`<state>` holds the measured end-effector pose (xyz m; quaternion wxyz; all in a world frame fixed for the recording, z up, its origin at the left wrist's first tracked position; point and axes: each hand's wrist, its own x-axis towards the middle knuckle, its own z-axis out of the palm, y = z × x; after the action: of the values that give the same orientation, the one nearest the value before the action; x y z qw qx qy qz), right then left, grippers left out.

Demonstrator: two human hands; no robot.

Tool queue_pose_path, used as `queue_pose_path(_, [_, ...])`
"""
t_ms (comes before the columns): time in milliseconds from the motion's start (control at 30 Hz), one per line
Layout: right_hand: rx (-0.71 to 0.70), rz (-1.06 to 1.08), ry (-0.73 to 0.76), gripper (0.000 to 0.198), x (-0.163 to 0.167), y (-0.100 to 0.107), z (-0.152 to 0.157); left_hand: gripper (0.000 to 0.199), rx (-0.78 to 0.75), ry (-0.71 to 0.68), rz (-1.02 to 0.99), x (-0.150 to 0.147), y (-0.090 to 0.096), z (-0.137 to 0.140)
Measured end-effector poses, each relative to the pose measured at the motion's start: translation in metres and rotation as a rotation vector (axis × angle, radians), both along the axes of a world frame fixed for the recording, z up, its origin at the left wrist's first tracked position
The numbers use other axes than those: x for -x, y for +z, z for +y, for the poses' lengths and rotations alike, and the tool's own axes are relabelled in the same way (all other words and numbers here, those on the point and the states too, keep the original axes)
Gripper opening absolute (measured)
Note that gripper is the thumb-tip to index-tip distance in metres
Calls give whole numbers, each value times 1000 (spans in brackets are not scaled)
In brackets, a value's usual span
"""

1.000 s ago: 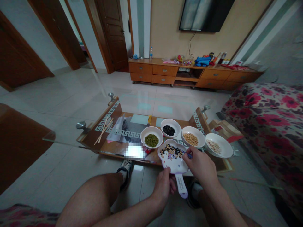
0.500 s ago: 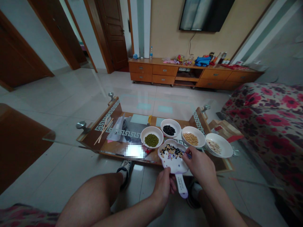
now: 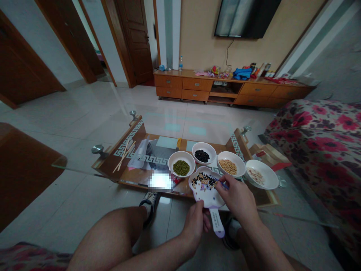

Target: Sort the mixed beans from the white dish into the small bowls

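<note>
A white hand fan (image 3: 207,200) with a wavy purple rim and a printed handle lies nearly flat in front of me. Mixed beans (image 3: 203,180), mostly black and yellow, are spread over its far half, with a few loose bits nearer me. My left hand (image 3: 194,221) grips the fan's near left edge, thumb on top and fingers underneath. My right hand (image 3: 235,194) pinches a thin dark blue tool (image 3: 223,183), whose tip is over the beans; its exact kind is too small to tell. Beyond stand bowls of green beans (image 3: 181,168), black beans (image 3: 202,156) and yellow soybeans (image 3: 228,166).
A fourth white bowl (image 3: 267,180) at the right holds pale flat pieces. Everything rests on a glass-topped coffee table (image 3: 84,168). Chopsticks (image 3: 124,157) and papers (image 3: 138,156) show at the left, a paper bag (image 3: 270,155) at the right. Across the room is a TV cabinet (image 3: 196,84).
The tool's tip has shifted slightly away from me and leftward over the beans. My left hand and the fan hold their place.
</note>
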<state>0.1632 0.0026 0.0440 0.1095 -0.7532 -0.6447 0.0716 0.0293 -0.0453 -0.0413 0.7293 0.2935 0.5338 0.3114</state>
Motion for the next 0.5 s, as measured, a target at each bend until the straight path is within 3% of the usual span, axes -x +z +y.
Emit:
queue_pose_path(267, [-175,49,6,23,6,-3,7,67,8,3,6,-1,1,1])
queue_pose_path(500, [-226,81,-28,27,18,-4,23,64,22,17,-7,-1,1,0])
